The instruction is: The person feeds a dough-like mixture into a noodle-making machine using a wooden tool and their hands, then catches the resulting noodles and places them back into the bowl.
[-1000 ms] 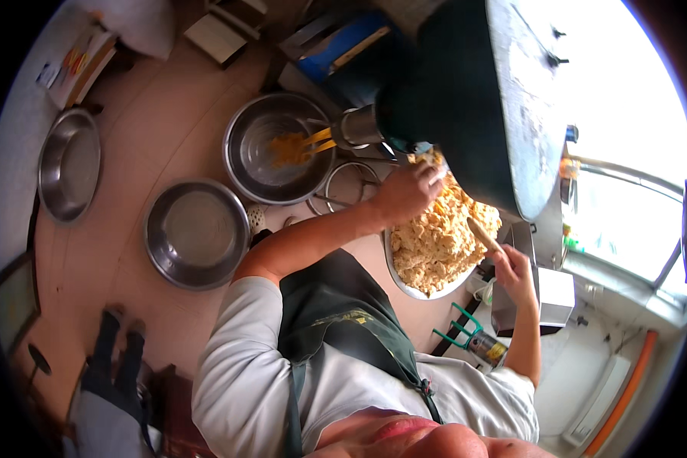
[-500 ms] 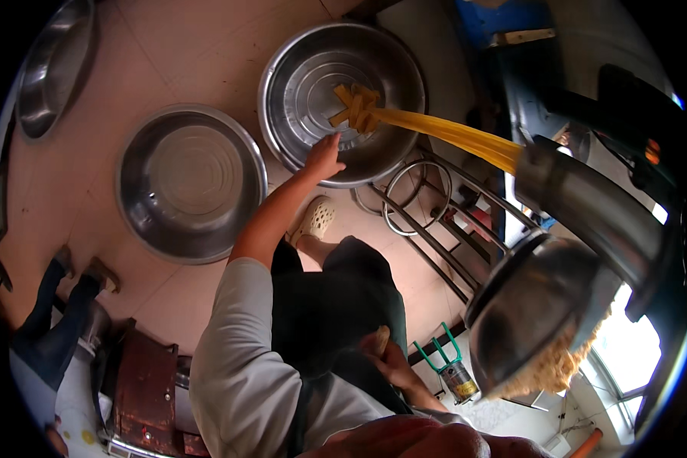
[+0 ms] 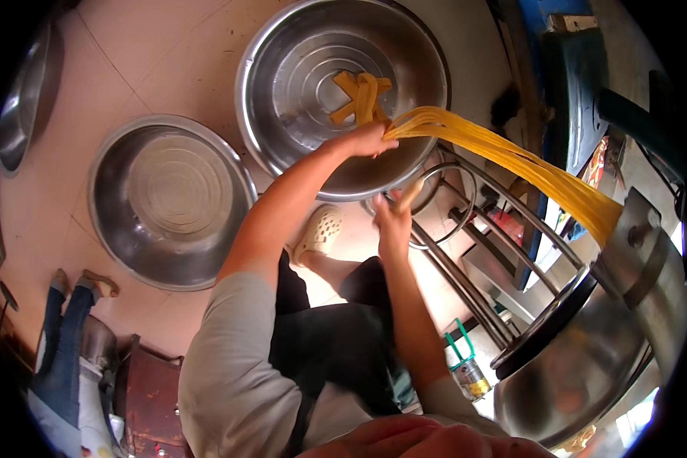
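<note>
Long yellow noodle-like strips [image 3: 511,156] stretch from the metal spout [image 3: 643,252] of a machine at the right to my left hand [image 3: 368,141]. That hand is closed around them above the rim of a big steel basin [image 3: 252,114]. Several short, flat yellow pieces [image 3: 365,95] lie crossed on the basin's bottom, just beyond my fingers. Lower and to the right, my right hand [image 3: 392,229] grips a short tan, wooden-looking handle [image 3: 410,196] that points up and right. Whatever the handle may belong to is hidden or too blurred to name.
A second steel basin [image 3: 103,191] stands on the tiled floor at the left, and another basin [image 3: 24,107] shows at the far left edge. Metal rails with a ring [image 3: 504,206] run beside my right arm toward the machine's round steel hopper [image 3: 572,366]. Another person's legs [image 3: 65,343] appear lower left.
My left hand has moved up and right and closed on the strips, which now bow upward. My right hand has risen from my lap toward the basin with the tan handle.
</note>
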Demonstrator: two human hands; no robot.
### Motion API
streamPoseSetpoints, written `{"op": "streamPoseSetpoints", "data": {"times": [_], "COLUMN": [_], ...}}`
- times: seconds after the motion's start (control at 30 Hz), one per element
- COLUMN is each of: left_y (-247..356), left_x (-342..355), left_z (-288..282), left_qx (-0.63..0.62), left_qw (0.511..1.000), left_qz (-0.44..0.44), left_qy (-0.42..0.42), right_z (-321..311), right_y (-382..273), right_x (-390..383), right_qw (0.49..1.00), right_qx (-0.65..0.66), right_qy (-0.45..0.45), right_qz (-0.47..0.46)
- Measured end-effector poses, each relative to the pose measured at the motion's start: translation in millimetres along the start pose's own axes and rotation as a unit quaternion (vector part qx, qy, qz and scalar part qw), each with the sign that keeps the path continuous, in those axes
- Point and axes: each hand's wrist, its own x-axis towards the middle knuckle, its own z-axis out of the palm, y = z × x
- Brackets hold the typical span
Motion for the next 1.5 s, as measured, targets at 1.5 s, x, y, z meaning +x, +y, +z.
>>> {"op": "streamPoseSetpoints", "data": {"times": [1.5], "left_y": [409.6], "left_x": [-548.8], "left_z": [166.2], "left_qx": [-0.635], "left_qw": [0.755], "left_qz": [-0.004], "left_qy": [0.167], "right_z": [-118.5], "right_y": [-421.1], "right_x": [-466.3], "right_qw": [0.837], "right_qx": [-0.209], "right_qy": [-0.454], "right_qz": [-0.223]}}
